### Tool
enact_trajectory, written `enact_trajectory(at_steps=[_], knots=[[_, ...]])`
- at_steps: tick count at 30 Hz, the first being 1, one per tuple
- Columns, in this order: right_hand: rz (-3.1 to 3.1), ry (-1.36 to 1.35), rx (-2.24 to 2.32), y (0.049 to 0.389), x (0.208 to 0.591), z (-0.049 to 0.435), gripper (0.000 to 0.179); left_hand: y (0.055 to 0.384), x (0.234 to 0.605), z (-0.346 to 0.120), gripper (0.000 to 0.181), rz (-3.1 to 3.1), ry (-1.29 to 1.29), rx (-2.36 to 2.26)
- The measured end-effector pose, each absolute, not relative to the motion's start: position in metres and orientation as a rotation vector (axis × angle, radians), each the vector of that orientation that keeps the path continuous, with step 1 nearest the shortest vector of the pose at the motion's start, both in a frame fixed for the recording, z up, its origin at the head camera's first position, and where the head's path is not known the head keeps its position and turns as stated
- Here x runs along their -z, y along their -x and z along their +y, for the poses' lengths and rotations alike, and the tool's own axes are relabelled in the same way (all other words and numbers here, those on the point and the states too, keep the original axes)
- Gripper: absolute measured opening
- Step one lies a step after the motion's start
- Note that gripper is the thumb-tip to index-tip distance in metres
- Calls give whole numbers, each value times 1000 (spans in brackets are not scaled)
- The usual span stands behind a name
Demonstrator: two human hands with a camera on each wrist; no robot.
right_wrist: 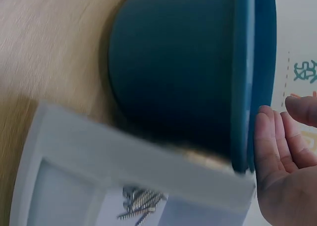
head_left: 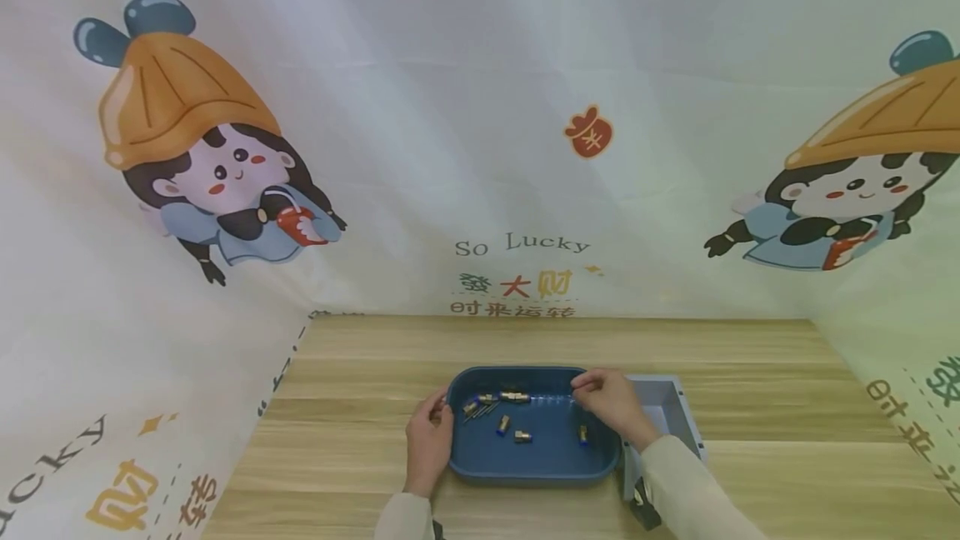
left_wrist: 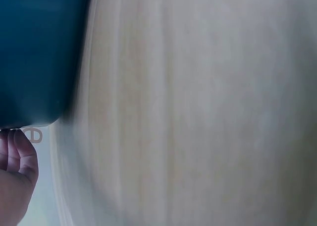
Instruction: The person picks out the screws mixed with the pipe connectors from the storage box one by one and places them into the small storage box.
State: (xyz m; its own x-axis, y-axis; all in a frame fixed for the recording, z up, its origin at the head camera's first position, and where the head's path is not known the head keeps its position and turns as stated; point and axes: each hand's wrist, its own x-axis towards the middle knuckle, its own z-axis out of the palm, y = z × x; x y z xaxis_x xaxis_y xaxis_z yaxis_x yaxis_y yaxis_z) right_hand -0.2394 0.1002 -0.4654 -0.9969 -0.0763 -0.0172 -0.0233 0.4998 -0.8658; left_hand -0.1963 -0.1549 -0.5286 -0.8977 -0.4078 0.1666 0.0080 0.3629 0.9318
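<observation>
A blue plastic tub [head_left: 536,473] with rounded corners stands on the wooden table. Inside lie several small brass connectors [head_left: 522,437] with blue ends, plus a few thin screws [head_left: 480,412] toward the left. My left hand [head_left: 429,444] grips the tub's left rim; in the left wrist view its bent fingers [left_wrist: 14,149] meet the tub's wall. Over the back right corner reaches my right hand [head_left: 611,398], thumb and fingertips near the rim. The right wrist view shows that thumb apart from the loosely bent fingers [right_wrist: 267,137], with nothing seen between them.
Right of the tub, partly under my right forearm, sits a grey box [head_left: 678,407]. Several screws [right_wrist: 143,201] lie in it. Printed white cloth [head_left: 517,148] rises behind the table [head_left: 360,407] and at both sides.
</observation>
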Motion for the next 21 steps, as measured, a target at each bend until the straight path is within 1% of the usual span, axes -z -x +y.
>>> enact_trajectory(at_steps=[8,21], knots=[[2664,155,1568,240,474,82,13,195,527,-155,28,-2266,-355,1546],[2645,165,1501,244,487,57,13,194,525,-156,29,-2268,-351,1542]])
